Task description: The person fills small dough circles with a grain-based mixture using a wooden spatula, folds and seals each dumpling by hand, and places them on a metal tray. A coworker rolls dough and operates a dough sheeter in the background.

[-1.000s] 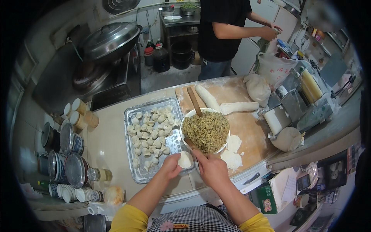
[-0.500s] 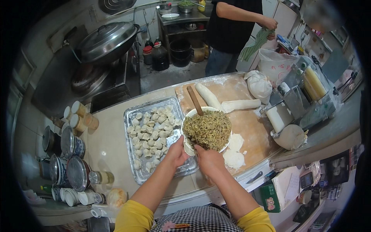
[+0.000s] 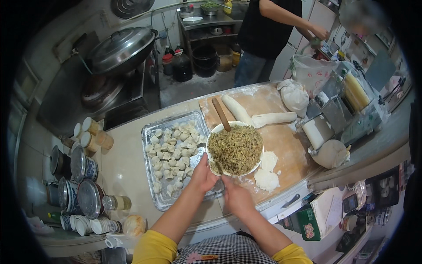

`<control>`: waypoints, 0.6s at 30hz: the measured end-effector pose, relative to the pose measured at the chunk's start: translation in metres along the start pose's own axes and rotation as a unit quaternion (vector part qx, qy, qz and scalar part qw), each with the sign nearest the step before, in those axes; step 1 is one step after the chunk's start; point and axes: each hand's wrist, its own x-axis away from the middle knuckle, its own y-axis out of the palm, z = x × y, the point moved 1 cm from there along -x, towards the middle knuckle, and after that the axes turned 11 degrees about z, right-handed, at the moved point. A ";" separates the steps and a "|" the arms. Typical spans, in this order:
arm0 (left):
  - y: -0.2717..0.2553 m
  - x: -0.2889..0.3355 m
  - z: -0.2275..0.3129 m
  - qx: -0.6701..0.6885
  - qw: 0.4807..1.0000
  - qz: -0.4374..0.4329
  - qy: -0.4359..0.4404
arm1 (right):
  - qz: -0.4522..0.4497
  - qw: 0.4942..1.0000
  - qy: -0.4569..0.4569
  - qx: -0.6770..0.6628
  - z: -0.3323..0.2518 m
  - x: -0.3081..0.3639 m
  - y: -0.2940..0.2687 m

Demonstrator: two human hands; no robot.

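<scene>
A white bowl (image 3: pixel 263 155) heaped with chopped greenish-brown filling (image 3: pixel 235 148) stands at the centre, a wooden-handled utensil (image 3: pixel 221 114) stuck in it. At its near left rim, my left hand (image 3: pixel 205 178) is closed around a dough wrapper (image 3: pixel 215 169) that has some filling on it. Just right of that, my right hand (image 3: pixel 238 196) has its fingers curled in by the wrapper, and what they grip is hidden. To the left lies a metal tray (image 3: pixel 147 132) with rows of small pleated dumplings (image 3: pixel 169 152). Flat round wrappers (image 3: pixel 267 178) rest right of the bowl.
Two dough rolls (image 3: pixel 274 119) lie on the floured wooden board (image 3: pixel 290 154). A dough-rolling machine (image 3: pixel 338 110) stands at the right, a tied white bag (image 3: pixel 293 97) beside it. Jars and lidded pots (image 3: pixel 90 198) crowd the left. Across the counter stands another person (image 3: pixel 268 35).
My right hand has drawn slightly down from the bowl's rim, and filling now shows on the wrapper. The other person's hands have moved right and lower, with the green cloth mostly out of sight.
</scene>
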 end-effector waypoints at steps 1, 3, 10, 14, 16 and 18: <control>0.000 -0.001 -0.001 0.005 1.000 0.004 0.007 | -0.010 1.000 -0.005 0.002 -0.002 0.001 0.002; 0.002 0.002 0.000 0.004 1.000 0.013 0.009 | 0.006 1.000 0.003 -0.017 -0.002 -0.004 -0.003; -0.005 0.002 0.000 -0.014 1.000 -0.015 0.015 | 0.100 0.988 -0.085 -0.076 0.021 -0.003 0.023; -0.026 0.016 0.000 0.035 0.999 -0.018 0.015 | 0.004 0.998 -0.038 -0.054 0.004 0.011 0.011; -0.038 0.028 0.003 0.048 0.998 -0.041 0.024 | -0.008 0.996 -0.046 -0.077 0.001 0.015 0.003; -0.042 0.040 0.001 0.088 0.996 -0.008 0.031 | 0.007 0.995 -0.050 -0.089 -0.004 0.020 -0.001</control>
